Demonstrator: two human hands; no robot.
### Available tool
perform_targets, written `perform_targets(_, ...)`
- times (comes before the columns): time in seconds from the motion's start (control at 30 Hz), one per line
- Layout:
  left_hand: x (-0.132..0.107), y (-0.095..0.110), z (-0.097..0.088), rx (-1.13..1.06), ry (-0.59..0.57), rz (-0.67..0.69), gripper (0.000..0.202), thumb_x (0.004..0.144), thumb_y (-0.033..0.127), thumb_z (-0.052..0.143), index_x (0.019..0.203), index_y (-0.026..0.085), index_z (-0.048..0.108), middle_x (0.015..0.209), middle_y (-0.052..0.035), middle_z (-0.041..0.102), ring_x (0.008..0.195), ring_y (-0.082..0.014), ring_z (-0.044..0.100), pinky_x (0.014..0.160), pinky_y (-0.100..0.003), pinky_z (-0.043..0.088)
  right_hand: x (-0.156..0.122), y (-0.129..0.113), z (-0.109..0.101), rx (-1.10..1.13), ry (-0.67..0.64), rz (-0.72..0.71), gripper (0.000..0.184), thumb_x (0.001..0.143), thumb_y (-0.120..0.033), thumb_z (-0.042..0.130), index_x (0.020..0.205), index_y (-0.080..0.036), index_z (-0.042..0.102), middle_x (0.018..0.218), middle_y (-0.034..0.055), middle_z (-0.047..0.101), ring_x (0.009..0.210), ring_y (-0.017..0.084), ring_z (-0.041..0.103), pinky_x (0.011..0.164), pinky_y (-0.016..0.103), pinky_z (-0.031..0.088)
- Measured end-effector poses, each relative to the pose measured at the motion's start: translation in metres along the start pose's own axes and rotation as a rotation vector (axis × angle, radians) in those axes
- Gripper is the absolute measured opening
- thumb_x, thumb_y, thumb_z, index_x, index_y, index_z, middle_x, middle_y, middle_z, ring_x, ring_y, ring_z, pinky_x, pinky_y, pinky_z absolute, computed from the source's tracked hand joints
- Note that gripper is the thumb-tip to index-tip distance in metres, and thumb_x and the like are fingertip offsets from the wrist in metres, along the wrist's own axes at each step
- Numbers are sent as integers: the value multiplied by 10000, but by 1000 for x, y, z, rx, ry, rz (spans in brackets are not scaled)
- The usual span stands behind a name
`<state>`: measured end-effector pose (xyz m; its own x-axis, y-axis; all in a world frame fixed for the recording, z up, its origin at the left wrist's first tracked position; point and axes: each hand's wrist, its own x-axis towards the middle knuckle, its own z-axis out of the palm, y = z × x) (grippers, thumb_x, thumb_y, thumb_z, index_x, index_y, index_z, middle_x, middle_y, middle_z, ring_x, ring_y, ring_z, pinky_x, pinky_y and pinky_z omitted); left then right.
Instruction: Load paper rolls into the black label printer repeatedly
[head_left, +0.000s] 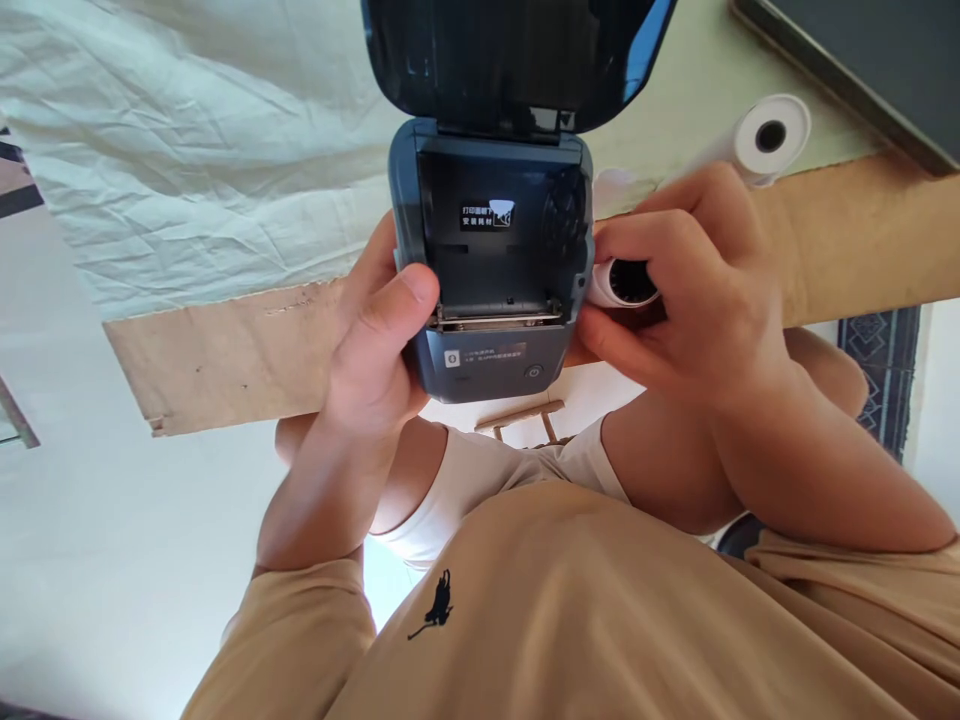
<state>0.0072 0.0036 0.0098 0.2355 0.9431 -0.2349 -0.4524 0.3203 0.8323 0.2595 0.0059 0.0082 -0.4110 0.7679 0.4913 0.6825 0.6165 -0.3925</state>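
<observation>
My left hand (382, 340) grips the left side of a dark blue label printer (491, 360), its thumb on the front corner. The printer's glossy black lid (517, 60) stands open away from me, and the bay inside is bare, with a small printed sticker on its floor. Close against the printer's right side, my right hand (690, 280) holds a small white paper roll (602, 286) with a dark core between thumb and fingers. Part of that roll is hidden by the fingers and the printer. Behind my right hand lies a second white paper roll (750, 140), end toward me.
A pale green cloth (225, 180) covers most of the table, leaving a bare wooden edge (225, 350) in front of me. At the far right rests a dark flat device (885, 60). My legs are under the table edge.
</observation>
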Motion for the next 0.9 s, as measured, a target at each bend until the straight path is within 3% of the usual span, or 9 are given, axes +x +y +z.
perform_targets(0.07, 1, -1, 0, 3, -7, 2, 584, 879, 631, 966, 1264, 222, 806, 1235, -69, 847, 1514, -440, 762, 1157, -590, 740, 0, 4, -3, -11, -19, -17, 307, 1001, -263, 740, 1297, -255, 658, 1112, 33, 674, 983, 84, 673, 844, 228, 595)
perform_targets(0.23, 6, -4, 4, -14, 49, 67, 605, 1028, 759, 729, 1373, 262, 739, 1167, -64, 836, 1346, -368, 837, 1075, -528, 739, 1, 12, -8, 26, -64, -78, 572, 914, -159, 599, 1473, -278, 563, 1186, 37, 774, 980, 119, 744, 835, 255, 640)
perform_targets(0.37, 9, -6, 7, -25, 48, 91, 623, 1012, 797, 725, 1342, 269, 735, 1091, -62, 829, 1238, -331, 855, 1026, -471, 721, -3, 12, -2, -38, -2, -86, 382, 994, -322, 701, 1368, -283, 640, 1164, 64, 720, 1057, 148, 736, 878, 288, 652)
perform_targets(0.43, 8, -6, 7, -23, 32, 87, 585, 1000, 776, 758, 1286, 266, 747, 1047, -59, 823, 1207, -319, 853, 1012, -455, 711, -7, 12, 0, -28, -5, -3, 443, 1029, -355, 691, 1459, -305, 601, 1191, 66, 723, 1056, 146, 736, 886, 302, 643)
perform_targets(0.53, 6, -5, 4, -6, -20, 63, 489, 932, 680, 891, 1144, 257, 766, 1006, -54, 815, 1192, -319, 842, 986, -433, 696, -12, 12, -4, 105, -74, 129, 549, 1044, -339, 555, 1589, -329, 483, 1269, 59, 775, 953, 127, 751, 776, 293, 604)
perform_targets(0.6, 5, -4, 3, 6, -47, 42, 442, 870, 604, 971, 1048, 256, 765, 1006, -49, 813, 1198, -331, 834, 960, -420, 684, -12, 13, -7, 95, -113, 144, 526, 1011, -316, 532, 1537, -333, 547, 1271, 53, 788, 933, 128, 747, 759, 291, 598)
perform_targets(0.7, 5, -2, 2, 17, -60, 35, 382, 867, 553, 975, 1004, 269, 759, 987, -39, 803, 1201, -351, 832, 926, -412, 660, -8, 14, -8, -9, -163, 105, 451, 993, -350, 619, 1441, -319, 659, 1259, 69, 765, 1070, 160, 748, 870, 310, 643)
perform_targets(0.83, 6, -2, 3, 29, -68, 57, 293, 915, 510, 916, 1006, 280, 761, 854, -42, 762, 1198, -370, 838, 885, -403, 635, -8, 11, -4, 53, -123, 136, 431, 1041, -334, 595, 1467, -336, 665, 1256, 87, 688, 1154, 179, 726, 970, 347, 662)
perform_targets(0.9, 7, -2, 4, 22, -58, 55, 307, 898, 517, 934, 987, 277, 764, 876, -45, 774, 1188, -357, 840, 870, -395, 643, -10, 5, -6, 71, -121, 198, 470, 1047, -372, 585, 1513, -352, 640, 1295, 95, 680, 1248, 216, 713, 1057, 400, 669)
